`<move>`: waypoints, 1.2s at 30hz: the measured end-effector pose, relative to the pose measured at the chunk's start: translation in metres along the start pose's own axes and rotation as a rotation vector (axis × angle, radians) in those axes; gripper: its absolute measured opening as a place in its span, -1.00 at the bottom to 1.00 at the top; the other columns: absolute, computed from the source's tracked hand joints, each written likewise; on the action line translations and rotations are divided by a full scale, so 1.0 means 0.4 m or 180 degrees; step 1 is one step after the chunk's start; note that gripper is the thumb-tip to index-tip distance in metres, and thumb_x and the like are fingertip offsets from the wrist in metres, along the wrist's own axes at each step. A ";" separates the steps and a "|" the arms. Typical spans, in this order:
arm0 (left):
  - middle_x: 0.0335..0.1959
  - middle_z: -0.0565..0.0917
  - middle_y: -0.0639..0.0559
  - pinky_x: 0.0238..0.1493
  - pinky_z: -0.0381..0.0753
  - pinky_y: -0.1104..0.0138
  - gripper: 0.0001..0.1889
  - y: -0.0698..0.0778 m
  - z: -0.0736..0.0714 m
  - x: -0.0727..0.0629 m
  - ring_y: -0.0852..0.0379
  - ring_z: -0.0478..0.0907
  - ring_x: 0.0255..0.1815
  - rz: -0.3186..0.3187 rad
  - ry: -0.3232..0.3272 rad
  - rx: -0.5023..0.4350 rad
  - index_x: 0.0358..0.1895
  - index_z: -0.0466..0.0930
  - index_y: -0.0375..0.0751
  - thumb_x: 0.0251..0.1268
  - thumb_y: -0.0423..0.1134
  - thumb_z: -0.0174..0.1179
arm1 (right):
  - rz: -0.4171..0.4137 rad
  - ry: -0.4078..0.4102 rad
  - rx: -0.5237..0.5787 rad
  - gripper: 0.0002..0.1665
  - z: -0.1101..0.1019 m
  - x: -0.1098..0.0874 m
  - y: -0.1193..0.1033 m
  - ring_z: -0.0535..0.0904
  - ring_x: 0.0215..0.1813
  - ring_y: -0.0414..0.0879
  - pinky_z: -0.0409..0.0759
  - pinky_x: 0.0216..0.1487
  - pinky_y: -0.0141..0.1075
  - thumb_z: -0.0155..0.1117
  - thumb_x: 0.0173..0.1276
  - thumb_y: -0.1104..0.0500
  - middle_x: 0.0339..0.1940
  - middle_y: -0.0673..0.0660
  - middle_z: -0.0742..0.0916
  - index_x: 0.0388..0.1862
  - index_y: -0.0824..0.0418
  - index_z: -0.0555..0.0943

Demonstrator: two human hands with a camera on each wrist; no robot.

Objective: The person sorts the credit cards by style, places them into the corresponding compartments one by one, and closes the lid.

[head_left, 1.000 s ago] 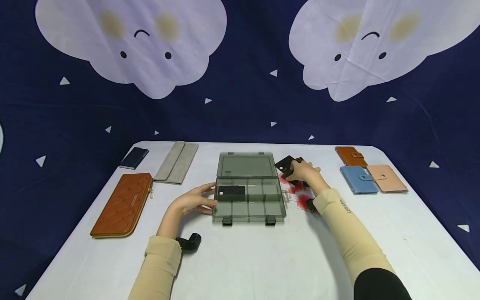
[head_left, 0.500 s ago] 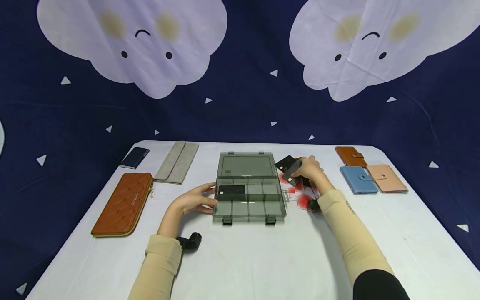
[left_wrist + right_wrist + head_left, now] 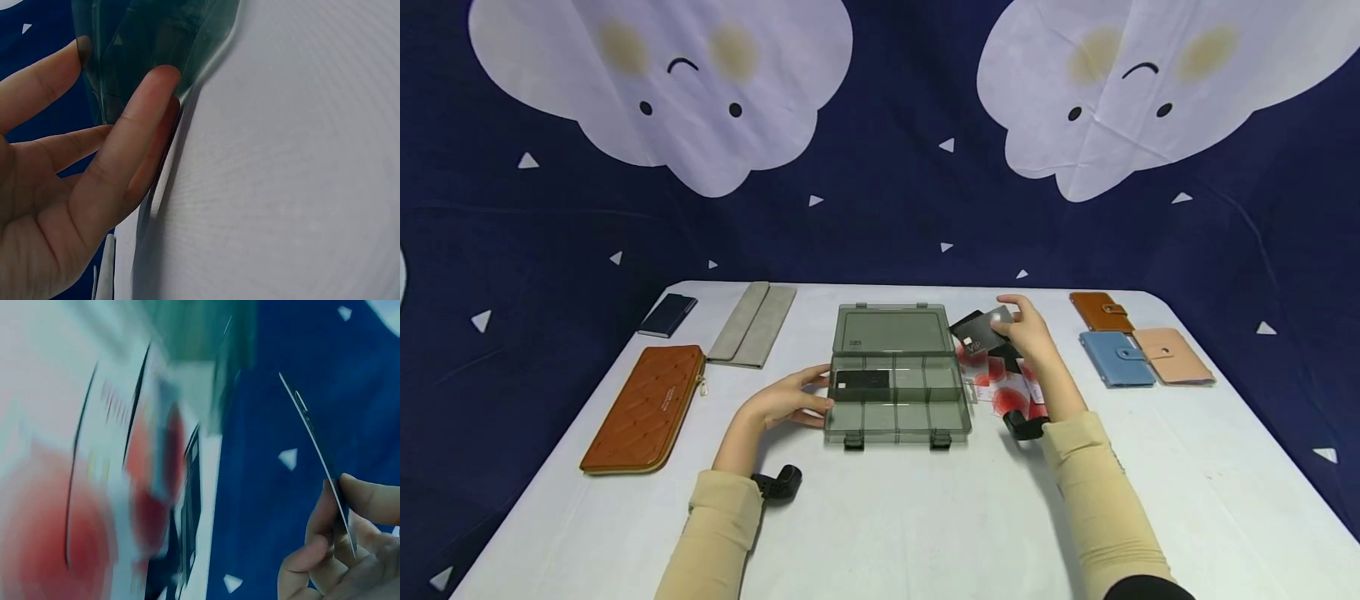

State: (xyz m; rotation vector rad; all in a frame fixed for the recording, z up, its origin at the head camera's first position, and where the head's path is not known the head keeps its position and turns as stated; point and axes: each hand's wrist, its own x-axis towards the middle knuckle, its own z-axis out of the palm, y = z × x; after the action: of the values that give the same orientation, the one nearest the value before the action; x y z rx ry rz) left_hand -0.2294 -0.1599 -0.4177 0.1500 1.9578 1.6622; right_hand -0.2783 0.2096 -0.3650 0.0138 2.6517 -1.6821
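A translucent smoky-green compartment box [image 3: 898, 423] lies with its lid [image 3: 895, 331] folded back. One black card [image 3: 862, 386] sits in its upper-left compartments. My left hand [image 3: 786, 402] rests its extended fingers against the box's left side; in the left wrist view, the fingers [image 3: 128, 131] lie along the tinted wall. Raised beyond the box's right side, my right hand [image 3: 1028, 332] pinches a dark grey VIP card [image 3: 981, 332] between thumb and fingers. The right wrist view shows this card [image 3: 317, 440] edge-on. Below the hand, red-and-white cards [image 3: 1011, 396] lie overlapping, with black ones among them.
To the left lie a brown quilted wallet [image 3: 643, 410], a grey envelope-style pouch [image 3: 752, 325] and a small dark blue case [image 3: 667, 316]. At the right are brown [image 3: 1101, 312], blue [image 3: 1116, 360] and pink [image 3: 1174, 357] card holders. A dark blue cloth [image 3: 895, 225] hangs behind the table.
My right hand has lifted the dark grey card off the pile and turned its face into view. More of the red-and-white cards show. My left hand has stayed at the box.
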 end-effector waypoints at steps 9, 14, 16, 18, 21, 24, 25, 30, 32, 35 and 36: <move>0.39 0.01 -0.34 -0.10 0.65 0.15 -0.15 0.000 0.004 -0.003 0.01 0.53 -0.14 -0.0026 0.0020 0.0002 0.47 -0.14 -0.22 0.18 -0.45 0.17 | -0.0168 -0.0243 0.0529 -0.65 0.071 -0.039 -0.012 0.50 -0.39 -0.26 0.52 -0.33 -0.49 0.06 0.35 0.34 -0.23 0.27 0.57 0.08 0.45 0.36; 0.39 0.00 -0.35 -0.10 0.65 0.16 -0.15 -0.001 0.004 0.000 0.01 0.52 -0.13 -0.0025 0.0010 0.0018 0.47 -0.15 -0.23 0.18 -0.44 0.17 | -0.0247 -0.0336 0.0417 -0.71 0.099 -0.046 -0.011 0.27 -0.52 -0.26 0.28 -0.44 -0.40 0.11 0.33 0.32 -0.61 -0.06 0.42 -0.02 0.46 0.42; 0.38 0.00 -0.36 -0.11 0.65 0.16 -0.15 -0.002 0.002 0.001 0.01 0.52 -0.14 -0.0011 -0.0003 0.0037 0.47 -0.16 -0.24 0.19 -0.44 0.16 | -0.0281 -0.0429 0.0355 -0.71 0.108 -0.048 -0.010 0.20 -0.54 -0.22 0.22 -0.46 -0.36 0.10 0.34 0.31 -0.65 -0.07 0.36 -0.02 0.46 0.42; 0.39 0.00 -0.36 -0.10 0.65 0.16 -0.16 -0.003 0.002 0.001 0.01 0.52 -0.14 -0.0020 -0.0002 0.0033 0.47 -0.16 -0.24 0.19 -0.44 0.16 | -0.0332 -0.0508 0.0233 -0.73 0.117 -0.051 -0.009 0.20 -0.51 -0.20 0.22 -0.44 -0.35 0.10 0.35 0.29 -0.61 -0.05 0.39 -0.04 0.43 0.44; 0.38 -0.01 -0.36 -0.10 0.65 0.15 -0.15 -0.003 0.001 0.000 0.01 0.52 -0.14 -0.0014 -0.0022 0.0031 0.47 -0.17 -0.24 0.20 -0.43 0.15 | -0.0430 -0.0611 -0.0002 -0.77 0.131 -0.056 -0.007 0.35 -0.40 -0.14 0.36 -0.32 -0.32 0.12 0.34 0.28 -0.46 0.10 0.53 -0.09 0.39 0.48; 0.38 -0.01 -0.36 -0.09 0.65 0.15 -0.15 -0.003 0.001 0.001 0.01 0.53 -0.14 -0.0018 -0.0027 0.0012 0.47 -0.17 -0.23 0.19 -0.43 0.16 | -0.0534 -0.0613 -0.0330 -0.83 0.144 -0.058 -0.006 0.47 -0.19 -0.04 0.47 -0.16 -0.22 0.18 0.29 0.28 -0.21 0.20 0.62 -0.16 0.34 0.54; 0.38 -0.01 -0.36 -0.09 0.65 0.15 -0.15 -0.003 0.001 0.002 0.01 0.53 -0.14 -0.0008 -0.0034 0.0013 0.47 -0.17 -0.24 0.20 -0.43 0.15 | -0.0576 -0.0604 -0.0460 -0.85 0.148 -0.058 -0.006 0.50 -0.18 0.00 0.49 -0.17 -0.19 0.19 0.28 0.28 -0.19 0.22 0.63 -0.19 0.32 0.56; 0.38 0.01 -0.34 -0.10 0.65 0.15 -0.15 -0.003 0.001 0.002 0.01 0.54 -0.15 -0.0028 0.0003 -0.0006 0.47 -0.15 -0.22 0.19 -0.43 0.16 | -0.0810 -0.0488 -0.1185 -0.91 0.160 -0.061 -0.002 0.58 -0.22 0.03 0.52 -0.16 -0.09 0.26 0.22 0.27 -0.31 0.14 0.69 -0.28 0.22 0.62; 0.38 0.01 -0.34 -0.10 0.65 0.16 -0.16 -0.002 0.001 0.002 0.02 0.53 -0.16 -0.0044 0.0012 0.0006 0.47 -0.14 -0.22 0.19 -0.43 0.16 | -0.0912 -0.0459 -0.1437 -0.92 0.164 -0.063 -0.001 0.60 -0.23 0.01 0.49 -0.12 -0.06 0.28 0.21 0.27 -0.34 0.10 0.71 -0.29 0.17 0.64; 0.38 0.00 -0.35 -0.10 0.65 0.17 -0.16 -0.001 0.001 0.003 0.02 0.52 -0.15 -0.0037 -0.0008 0.0044 0.47 -0.16 -0.24 0.20 -0.43 0.15 | -0.1034 -0.0455 -0.1726 -0.92 0.168 -0.065 0.001 0.61 -0.25 -0.02 0.50 -0.13 -0.05 0.29 0.19 0.26 -0.35 0.07 0.72 -0.32 0.14 0.66; 0.38 0.00 -0.36 -0.10 0.65 0.17 -0.16 -0.001 0.000 0.003 0.03 0.52 -0.15 -0.0034 -0.0015 0.0053 0.47 -0.17 -0.24 0.20 -0.43 0.15 | -0.1070 -0.0467 -0.1778 -0.92 0.169 -0.065 0.002 0.61 -0.25 -0.02 0.51 -0.13 -0.06 0.29 0.19 0.27 -0.34 0.08 0.71 -0.31 0.15 0.66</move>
State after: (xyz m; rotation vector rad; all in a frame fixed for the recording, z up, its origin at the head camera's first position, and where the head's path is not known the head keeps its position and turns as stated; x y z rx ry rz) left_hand -0.2301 -0.1593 -0.4185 0.1495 1.9659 1.6378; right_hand -0.2527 0.1487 -0.3942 -0.5553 3.0190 -0.8785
